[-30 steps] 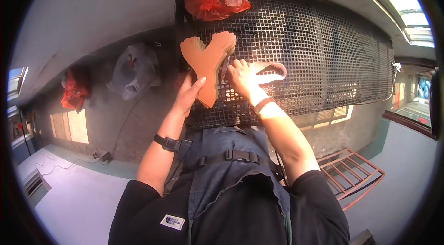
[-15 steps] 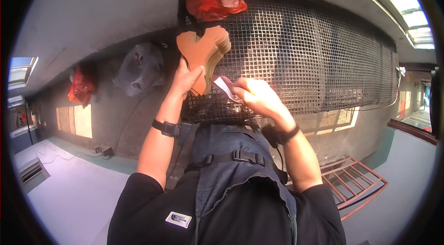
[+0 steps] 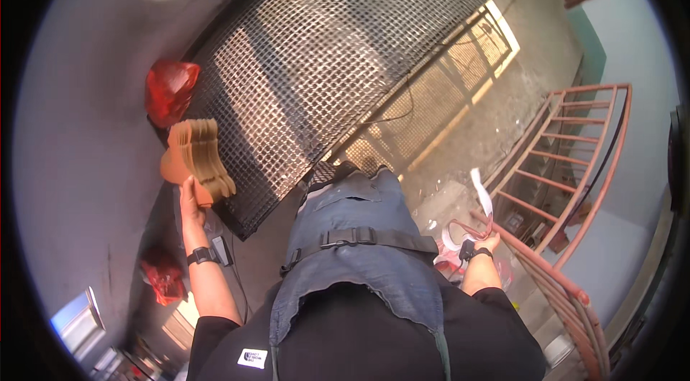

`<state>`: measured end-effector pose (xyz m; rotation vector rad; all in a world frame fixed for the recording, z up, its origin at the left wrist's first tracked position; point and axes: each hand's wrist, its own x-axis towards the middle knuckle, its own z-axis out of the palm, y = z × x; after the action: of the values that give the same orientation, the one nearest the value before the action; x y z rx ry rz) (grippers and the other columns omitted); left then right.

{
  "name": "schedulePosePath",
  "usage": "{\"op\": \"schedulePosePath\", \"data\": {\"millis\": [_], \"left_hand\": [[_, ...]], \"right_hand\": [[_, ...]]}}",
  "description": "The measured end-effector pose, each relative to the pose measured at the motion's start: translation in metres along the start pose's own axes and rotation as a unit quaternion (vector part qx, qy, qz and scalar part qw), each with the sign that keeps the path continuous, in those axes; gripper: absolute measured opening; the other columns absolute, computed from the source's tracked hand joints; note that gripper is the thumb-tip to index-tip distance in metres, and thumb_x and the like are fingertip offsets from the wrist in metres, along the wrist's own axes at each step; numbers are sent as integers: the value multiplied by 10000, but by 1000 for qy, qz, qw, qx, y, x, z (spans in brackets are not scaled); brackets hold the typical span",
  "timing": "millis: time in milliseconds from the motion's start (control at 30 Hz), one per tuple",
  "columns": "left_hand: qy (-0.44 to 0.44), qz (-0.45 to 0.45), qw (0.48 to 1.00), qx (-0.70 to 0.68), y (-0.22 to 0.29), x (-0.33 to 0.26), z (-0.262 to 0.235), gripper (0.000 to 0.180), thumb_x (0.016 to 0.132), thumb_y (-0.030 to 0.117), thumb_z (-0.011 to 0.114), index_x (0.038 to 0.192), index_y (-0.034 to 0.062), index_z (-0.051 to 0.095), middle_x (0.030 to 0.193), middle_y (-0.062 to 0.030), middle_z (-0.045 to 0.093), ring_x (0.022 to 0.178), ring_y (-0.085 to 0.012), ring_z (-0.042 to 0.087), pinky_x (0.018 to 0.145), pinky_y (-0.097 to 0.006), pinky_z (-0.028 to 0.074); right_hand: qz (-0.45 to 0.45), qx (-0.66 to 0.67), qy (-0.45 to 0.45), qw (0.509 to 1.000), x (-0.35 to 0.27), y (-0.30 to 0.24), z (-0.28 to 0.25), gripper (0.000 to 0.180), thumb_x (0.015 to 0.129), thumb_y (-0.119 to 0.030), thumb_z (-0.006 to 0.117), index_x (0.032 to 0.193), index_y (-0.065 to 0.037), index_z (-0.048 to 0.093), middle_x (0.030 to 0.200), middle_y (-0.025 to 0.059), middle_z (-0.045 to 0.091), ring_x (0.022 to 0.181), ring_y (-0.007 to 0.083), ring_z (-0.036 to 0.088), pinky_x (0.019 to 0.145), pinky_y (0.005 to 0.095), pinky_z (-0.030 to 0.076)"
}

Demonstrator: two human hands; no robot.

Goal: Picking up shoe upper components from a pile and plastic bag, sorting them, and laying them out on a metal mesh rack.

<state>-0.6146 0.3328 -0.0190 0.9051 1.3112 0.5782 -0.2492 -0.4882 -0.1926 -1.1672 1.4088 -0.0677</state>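
Compared with the earlier frames, the two hands are now far apart and the view has turned: the wire mesh panel (image 3: 338, 72) no longer lies straight across the top but runs slanted from the upper middle down to the left. Before, both hands worked close together at the mesh; now the left hand (image 3: 190, 198) has drawn off to the left side with the stack of brown cardboard cutouts (image 3: 195, 158), and the right hand (image 3: 487, 243) has dropped to the lower right, near the pink metal railing (image 3: 575, 187).

The stack is made of many thin brown pieces of one curved shape, laid tightly so that their edges show as fine lines. It stands above the left hand, just beside the lower left edge of the mesh and below the red plastic bag (image 3: 170, 90). The left grip closes around the lower end of the stack. The right grip pinches a white paper strip (image 3: 480, 198), which curls upward from the fingers.
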Motion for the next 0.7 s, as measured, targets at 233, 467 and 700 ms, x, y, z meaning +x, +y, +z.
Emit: {"op": "schedulePosePath", "data": {"millis": [233,467,700], "left_hand": [[3,-9,1000,15,3,-21,-35,548,935,403,644,1352,67,530,1238,-72,654,1109,-253,670,936,-403,559],[38,-20,999,-3,-11,-22,-47,545,925,399,670,1341,80,525,1224,-95,652,1108,-265,666,909,-423,558],[12,56,998,1,3,-34,4,619,933,319,676,1452,87,432,1294,-76,613,1167,-210,624,983,-384,512]], "right_hand": [[142,-39,-1,989,-29,70,68,600,873,-282,514,1372,48,472,1411,293,483,1192,492,529,1005,630,418],[-223,-449,-543,673,-310,135,360,854,909,-189,640,1619,-37,190,1494,251,497,1343,309,515,1088,405,418],[-124,-543,-611,563,-362,93,371,425,1018,-245,581,1414,-97,538,1038,56,726,803,127,708,656,266,520]]}}
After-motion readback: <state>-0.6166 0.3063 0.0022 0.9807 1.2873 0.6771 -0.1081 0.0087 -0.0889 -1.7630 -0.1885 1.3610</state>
